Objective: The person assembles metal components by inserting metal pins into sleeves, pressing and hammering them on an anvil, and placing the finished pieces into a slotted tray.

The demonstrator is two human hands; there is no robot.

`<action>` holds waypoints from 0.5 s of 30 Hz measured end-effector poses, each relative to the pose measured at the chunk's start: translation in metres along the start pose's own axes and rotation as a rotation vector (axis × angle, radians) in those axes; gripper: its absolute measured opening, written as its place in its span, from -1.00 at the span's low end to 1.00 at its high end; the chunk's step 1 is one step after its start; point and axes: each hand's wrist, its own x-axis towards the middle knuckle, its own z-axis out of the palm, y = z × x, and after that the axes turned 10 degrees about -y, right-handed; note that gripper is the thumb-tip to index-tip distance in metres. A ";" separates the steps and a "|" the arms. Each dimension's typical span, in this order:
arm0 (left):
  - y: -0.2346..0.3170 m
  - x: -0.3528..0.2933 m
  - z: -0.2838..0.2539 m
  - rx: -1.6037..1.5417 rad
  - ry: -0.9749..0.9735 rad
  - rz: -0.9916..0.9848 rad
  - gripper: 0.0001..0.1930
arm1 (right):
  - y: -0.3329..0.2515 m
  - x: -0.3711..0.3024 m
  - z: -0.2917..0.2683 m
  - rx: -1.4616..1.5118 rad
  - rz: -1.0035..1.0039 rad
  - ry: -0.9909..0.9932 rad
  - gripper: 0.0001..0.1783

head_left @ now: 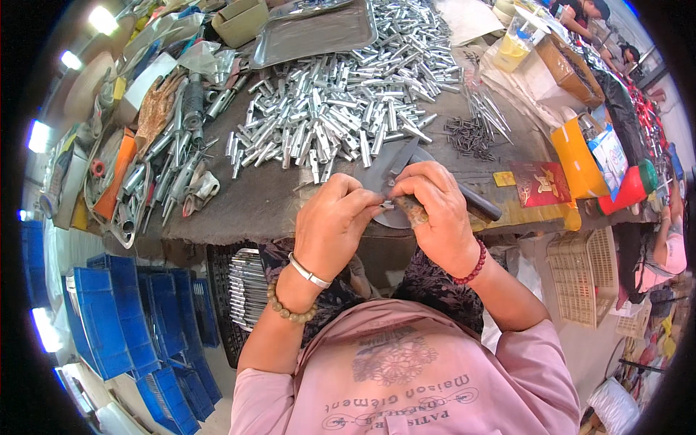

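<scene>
My left hand (335, 226) and my right hand (437, 210) meet at the table's near edge, both with fingertips pinched together. A small shiny metal piece (387, 206) shows between the fingertips; its shape is mostly hidden, and I cannot make out what my right fingers hold. A mottled yellowish-brown covering (412, 211) shows at my right thumb. Under and behind my hands lies a flat dark metal plate (377, 172). A dark round bar (481, 205) sticks out beside my right hand. Beyond them spreads a big heap of short silvery metal tubes (326, 123).
Small dark screws (470, 138) and thin metal rods (490, 116) lie right of the heap, a metal tray (315, 35) behind it. Tools, including orange-handled ones (116, 174), crowd the left. A red envelope (541, 183) and yellow container (578, 156) stand right. Blue bins (109, 312) sit below left.
</scene>
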 end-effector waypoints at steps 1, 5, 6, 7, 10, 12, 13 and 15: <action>0.000 0.000 0.000 -0.008 0.002 0.004 -0.84 | 0.001 -0.001 0.002 -0.027 0.009 0.004 -0.69; 0.000 -0.001 -0.001 -0.013 0.002 0.003 -0.84 | 0.001 -0.001 0.004 -0.039 -0.002 0.016 -0.71; 0.000 -0.001 -0.001 -0.007 0.003 0.002 -0.84 | 0.000 -0.001 0.004 -0.057 -0.003 0.010 -0.71; 0.000 -0.002 -0.001 -0.002 0.005 0.001 -0.84 | -0.001 0.000 0.003 -0.075 -0.006 0.004 -0.72; 0.001 -0.002 -0.002 -0.018 0.004 -0.009 -0.84 | -0.008 0.000 -0.001 -0.200 -0.035 -0.011 -0.74; -0.001 0.000 -0.001 -0.024 0.016 -0.001 -0.85 | -0.013 0.002 -0.004 -0.244 -0.061 -0.018 -0.76; 0.000 0.000 0.000 -0.033 0.026 0.011 -0.85 | -0.014 0.002 -0.005 -0.292 -0.084 -0.023 -0.78; -0.001 0.000 0.001 -0.034 0.026 -0.001 -0.85 | -0.014 0.000 -0.004 -0.312 -0.088 -0.026 -0.79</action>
